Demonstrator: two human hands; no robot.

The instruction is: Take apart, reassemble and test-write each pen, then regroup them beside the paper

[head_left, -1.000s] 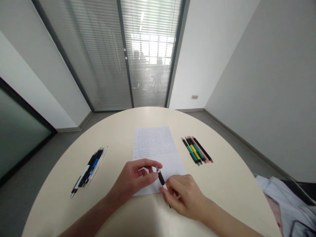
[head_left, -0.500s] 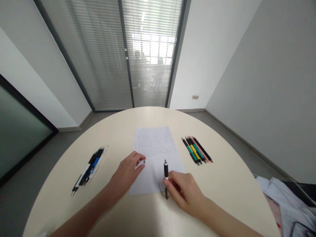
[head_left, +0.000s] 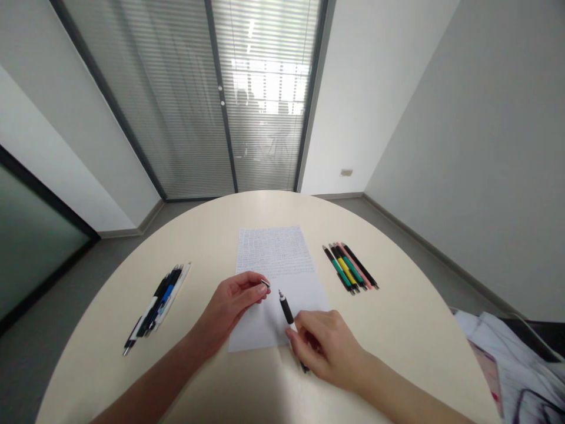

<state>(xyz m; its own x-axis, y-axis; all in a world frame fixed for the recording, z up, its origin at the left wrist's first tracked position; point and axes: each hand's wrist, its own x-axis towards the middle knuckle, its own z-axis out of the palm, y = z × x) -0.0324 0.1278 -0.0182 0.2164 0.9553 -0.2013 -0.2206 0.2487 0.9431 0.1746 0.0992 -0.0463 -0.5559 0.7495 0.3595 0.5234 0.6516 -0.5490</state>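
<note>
My right hand (head_left: 324, 348) grips a black pen (head_left: 286, 311) low on its barrel, tip pointing up and away over the lower, blank part of a sheet of paper (head_left: 276, 277). My left hand (head_left: 233, 303) pinches a small dark pen cap (head_left: 265, 284) between thumb and fingers, a short gap left of the pen's tip. The sheet lies on a round cream table (head_left: 212, 235); its upper half is covered in handwriting.
A bundle of black, blue and white pens (head_left: 156, 306) lies on the left of the table. A row of coloured pens (head_left: 350, 268), green, yellow and pink among them, lies to the right. White cloth (head_left: 507, 353) sits beyond the table's right edge.
My left hand pulled the cap off the pen's tip and moved left, then came back close to the tip. The pen has tilted left again in my right hand.
</note>
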